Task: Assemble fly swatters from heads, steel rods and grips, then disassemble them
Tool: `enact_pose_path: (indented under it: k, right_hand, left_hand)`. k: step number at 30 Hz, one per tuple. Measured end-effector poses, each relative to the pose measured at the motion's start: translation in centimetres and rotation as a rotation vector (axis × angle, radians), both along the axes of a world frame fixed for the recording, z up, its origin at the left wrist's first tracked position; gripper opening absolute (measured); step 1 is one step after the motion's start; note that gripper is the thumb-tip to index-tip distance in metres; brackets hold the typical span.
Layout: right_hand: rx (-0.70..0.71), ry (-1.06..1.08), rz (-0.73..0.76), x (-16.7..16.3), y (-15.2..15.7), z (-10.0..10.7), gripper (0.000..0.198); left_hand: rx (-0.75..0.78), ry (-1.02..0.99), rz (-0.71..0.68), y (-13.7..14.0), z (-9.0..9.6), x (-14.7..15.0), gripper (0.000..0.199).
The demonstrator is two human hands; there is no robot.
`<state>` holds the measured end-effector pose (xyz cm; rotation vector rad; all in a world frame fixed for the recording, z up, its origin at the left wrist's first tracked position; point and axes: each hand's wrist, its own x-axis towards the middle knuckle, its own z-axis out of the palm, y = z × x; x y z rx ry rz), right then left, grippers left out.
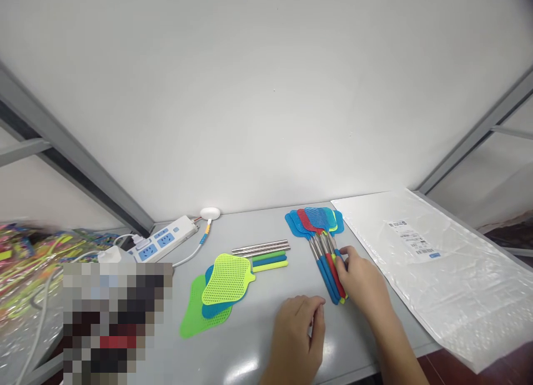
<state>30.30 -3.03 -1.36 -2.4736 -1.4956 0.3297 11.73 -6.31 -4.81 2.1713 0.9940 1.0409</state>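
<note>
Several assembled fly swatters point(317, 219) lie in a fanned row, with blue, red and yellow-green mesh heads, metal rods and coloured grips. My right hand point(360, 276) has its fingers and thumb on the blue grip of the rightmost swatter. My left hand point(296, 335) rests near the table's front with its fingers curled in, and nothing shows in it. Left of the swatters are loose parts: mesh swatter heads point(228, 279) in yellow, blue and green, stacked askew, green, blue and yellow grips point(270, 261), and metal rods point(261, 247).
A large white plastic mailer bag point(416, 263) with a label covers the table's right side. At the back left sit a power strip point(166, 240) and a small white device point(210, 213) with a cable. Plastic-wrapped colourful items point(33, 274) lie at the far left.
</note>
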Motion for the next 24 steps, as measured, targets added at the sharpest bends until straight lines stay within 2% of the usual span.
enact_pose_path:
  k: [8, 16, 24]
  right_hand:
    - [-0.018, 0.056, 0.041, -0.1, 0.3, -0.3, 0.033]
    - [-0.004, 0.081, 0.051, -0.3, -0.5, 0.0, 0.038]
    - [0.013, 0.145, 0.069, 0.1, -1.3, -0.6, 0.037]
  left_hand:
    - [-0.024, 0.006, 0.01, 0.0, 0.1, -0.1, 0.018]
    - [-0.054, 0.015, 0.008, 0.1, 0.3, 0.0, 0.017]
    - [-0.093, 0.035, -0.006, 0.6, 0.7, 0.6, 0.021]
